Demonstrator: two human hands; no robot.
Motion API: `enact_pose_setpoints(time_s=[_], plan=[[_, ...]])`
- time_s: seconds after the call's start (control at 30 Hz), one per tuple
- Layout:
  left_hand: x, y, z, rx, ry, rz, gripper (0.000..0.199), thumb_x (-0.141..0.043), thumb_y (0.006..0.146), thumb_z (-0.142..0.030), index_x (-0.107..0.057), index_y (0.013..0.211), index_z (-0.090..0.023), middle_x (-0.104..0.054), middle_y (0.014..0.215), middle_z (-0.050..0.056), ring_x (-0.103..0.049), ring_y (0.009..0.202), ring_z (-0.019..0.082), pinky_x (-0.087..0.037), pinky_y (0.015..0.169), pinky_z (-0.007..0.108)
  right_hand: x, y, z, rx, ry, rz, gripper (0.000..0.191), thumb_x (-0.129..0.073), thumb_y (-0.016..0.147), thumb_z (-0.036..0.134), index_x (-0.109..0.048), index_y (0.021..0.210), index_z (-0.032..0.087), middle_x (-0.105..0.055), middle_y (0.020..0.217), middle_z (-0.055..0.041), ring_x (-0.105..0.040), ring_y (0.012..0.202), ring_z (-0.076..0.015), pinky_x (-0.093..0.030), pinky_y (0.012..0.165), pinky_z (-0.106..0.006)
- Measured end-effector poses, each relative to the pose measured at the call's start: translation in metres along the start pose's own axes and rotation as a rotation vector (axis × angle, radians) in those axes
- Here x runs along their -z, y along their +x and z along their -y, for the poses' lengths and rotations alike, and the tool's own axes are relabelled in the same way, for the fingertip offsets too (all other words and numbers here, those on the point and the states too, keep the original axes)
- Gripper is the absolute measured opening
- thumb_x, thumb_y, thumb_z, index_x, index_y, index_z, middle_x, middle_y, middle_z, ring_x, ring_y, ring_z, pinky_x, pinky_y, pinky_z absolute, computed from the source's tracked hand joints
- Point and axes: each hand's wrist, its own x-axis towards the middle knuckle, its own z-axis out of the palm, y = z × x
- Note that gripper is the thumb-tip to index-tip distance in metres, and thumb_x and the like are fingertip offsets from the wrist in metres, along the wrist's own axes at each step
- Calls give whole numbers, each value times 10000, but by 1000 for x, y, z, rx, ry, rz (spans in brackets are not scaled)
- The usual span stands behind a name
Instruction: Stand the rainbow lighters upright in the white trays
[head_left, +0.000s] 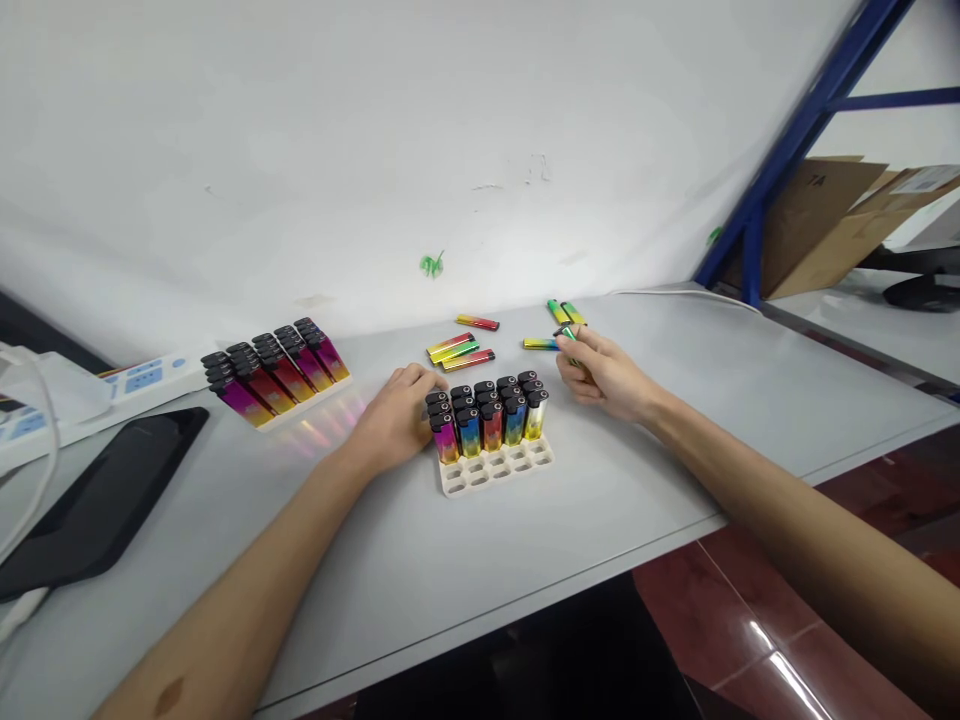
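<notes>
A white tray stands mid-table with several upright lighters in its back rows; the front holes are bare. My left hand rests beside the tray's left edge, fingers bent towards the rear lighters; whether it grips anything is hidden. Right of the tray, my right hand pinches a green lighter between thumb and fingers. Just behind that hand lie a blue-yellow lighter and two green-yellow ones. Behind the tray lie a red-yellow lighter and several more in a loose group.
A second tray full of upright lighters stands at the left. Near it are a black phone, a white power strip and a cable. The white wall backs the table; a blue frame and cardboard boxes are at the right.
</notes>
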Motion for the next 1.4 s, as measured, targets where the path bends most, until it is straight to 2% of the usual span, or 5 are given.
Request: enact_pose_setpoints(time_s=[0.3,0.53,0.73,0.97,1.4], plan=[[1,0,-1,11,-2,8,305,-599,772,-164,-630,1073,-211,-581,1179,79,-528,1129,278,-472,951,412,-1,3,-7,-60,-95,-33,630,-467,903,742,-399,572,210,-200,510,79,-145,434,-68,-107,441,-259],[2,0,-3,15,-1,11,310,-594,774,-155,-631,1079,-202,-576,1175,78,-527,1127,270,-463,955,399,-1,1,-4,-30,-38,-15,448,-487,955,613,-586,825,196,-332,593,58,-217,445,-80,-188,427,-257],[0,0,1,-7,-4,5,291,-587,785,-173,-620,1072,-208,-577,1170,82,-524,1123,279,-465,961,424,2,1,-2,0,44,-90,331,-574,919,560,-489,895,240,-516,747,17,-432,527,-112,-284,409,-240],[0,0,1,-2,-9,1,293,-592,772,-165,-624,1057,-224,-579,1162,73,-524,1133,277,-466,954,413,-3,0,1,-104,59,-74,476,-455,933,652,-400,711,234,-184,534,93,-99,449,-83,-101,419,-241],[-1,-1,0,11,3,7,282,-581,783,-160,-618,1056,-225,-577,1169,73,-522,1136,274,-470,963,419,-6,4,-7,-132,-59,-141,481,-364,949,522,-318,565,236,-176,492,72,-89,444,-84,-89,422,-257]])
